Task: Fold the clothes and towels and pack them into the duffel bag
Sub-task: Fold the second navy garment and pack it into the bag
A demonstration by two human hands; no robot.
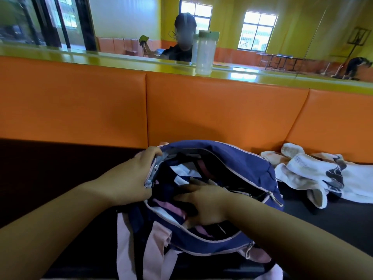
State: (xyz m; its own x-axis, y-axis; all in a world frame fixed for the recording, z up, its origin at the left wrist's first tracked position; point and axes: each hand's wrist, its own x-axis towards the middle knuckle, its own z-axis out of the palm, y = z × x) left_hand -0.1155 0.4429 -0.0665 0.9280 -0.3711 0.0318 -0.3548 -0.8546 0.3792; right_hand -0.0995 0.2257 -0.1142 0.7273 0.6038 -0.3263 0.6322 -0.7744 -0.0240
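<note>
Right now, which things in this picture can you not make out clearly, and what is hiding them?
All in the head view:
clothes inside the duffel bag: mostly covered by the right hand and the bag's rim.
fingertips of the left hand: curled over the bag's edge.
pink straps: cut off by the bottom edge.
white cloth pile: crumpled, cut by the right edge; towels or socks, unclear.

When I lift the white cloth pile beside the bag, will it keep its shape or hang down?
Probably floppy: the white pile lies crumpled in soft folds. It is likely light for its size. Loose pieces may drop, since several look merely heaped together.
</note>
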